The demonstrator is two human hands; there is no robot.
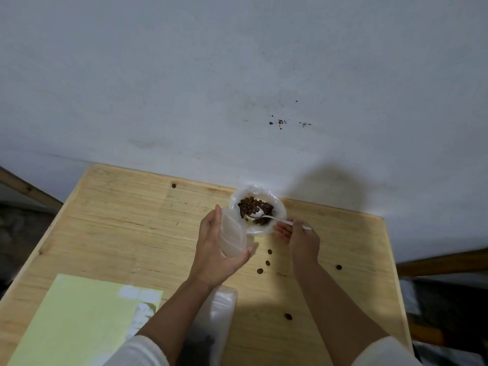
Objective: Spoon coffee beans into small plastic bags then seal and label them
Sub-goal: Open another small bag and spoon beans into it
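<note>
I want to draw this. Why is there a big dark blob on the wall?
Head view: that blob is a soft shadow on the wall, behind the bag of coffee beans; light is dim, and table edges splay from the wide lens.

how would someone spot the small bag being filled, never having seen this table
Start at the wooden table and find the bowl of coffee beans by its far edge. Just left of the bowl, the left hand holds a small plastic bag. Unlike the flat stack of bags nearer the person, it's raised off the table.
</note>
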